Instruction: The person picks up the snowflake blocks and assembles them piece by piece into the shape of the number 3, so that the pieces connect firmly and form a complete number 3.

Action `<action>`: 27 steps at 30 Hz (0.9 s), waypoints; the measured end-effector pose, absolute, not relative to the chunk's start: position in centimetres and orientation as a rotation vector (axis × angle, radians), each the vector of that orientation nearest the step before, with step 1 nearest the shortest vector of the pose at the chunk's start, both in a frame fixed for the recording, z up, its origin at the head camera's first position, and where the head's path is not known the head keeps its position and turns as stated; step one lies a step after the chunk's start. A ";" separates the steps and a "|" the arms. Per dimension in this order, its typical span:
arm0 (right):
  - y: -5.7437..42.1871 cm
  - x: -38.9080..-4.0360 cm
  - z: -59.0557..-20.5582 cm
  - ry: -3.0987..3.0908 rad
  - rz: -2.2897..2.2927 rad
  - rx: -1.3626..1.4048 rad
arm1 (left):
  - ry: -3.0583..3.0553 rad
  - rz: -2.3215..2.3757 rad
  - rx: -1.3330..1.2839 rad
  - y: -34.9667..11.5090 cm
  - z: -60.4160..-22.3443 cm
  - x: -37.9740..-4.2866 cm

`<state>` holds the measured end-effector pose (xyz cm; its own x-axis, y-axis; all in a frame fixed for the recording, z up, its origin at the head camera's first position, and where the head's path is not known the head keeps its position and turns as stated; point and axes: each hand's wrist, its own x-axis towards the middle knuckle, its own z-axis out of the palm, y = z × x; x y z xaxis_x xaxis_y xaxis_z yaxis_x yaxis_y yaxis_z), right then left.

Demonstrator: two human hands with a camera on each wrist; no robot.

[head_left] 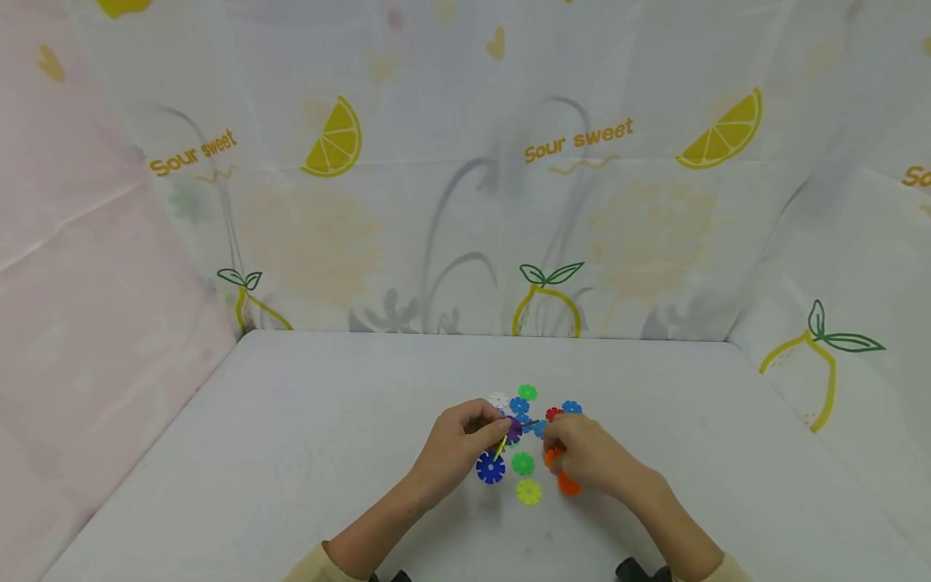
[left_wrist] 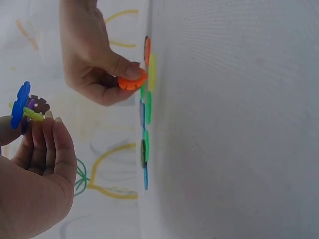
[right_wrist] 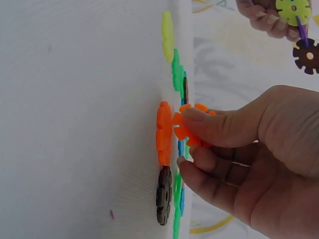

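Observation:
My left hand [head_left: 458, 444] holds a small cluster of notched snowflake discs joined together. It includes a dark blue disc [head_left: 490, 469], a yellow disc [right_wrist: 289, 9], a purple disc [head_left: 513, 430] and a brown disc [right_wrist: 306, 56]. To its right, my right hand [head_left: 596, 453] pinches a single orange snowflake disc [right_wrist: 191, 137] between thumb and fingers, just above the table. The orange disc and the cluster are apart. Below the right hand lies another orange disc [right_wrist: 163, 133], with a second brown disc [right_wrist: 163, 196] beside it in the right wrist view.
On the white table [head_left: 291, 453] several loose discs lie around the hands. A green disc [head_left: 522, 463] and a yellow disc [head_left: 528, 492] are nearest me. Farther back are a white disc [head_left: 498, 399], a blue disc [head_left: 571, 406] and a red disc [head_left: 553, 414]. A printed curtain [head_left: 436, 226] stands behind.

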<state>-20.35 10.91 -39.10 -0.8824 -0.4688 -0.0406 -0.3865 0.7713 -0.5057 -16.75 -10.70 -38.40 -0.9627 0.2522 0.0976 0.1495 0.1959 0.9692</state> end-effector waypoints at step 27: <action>13.4 -20.6 -35.2 2.507 -1.431 -0.721 | 2.377 1.927 0.381 -10.9 -38.5 -16.9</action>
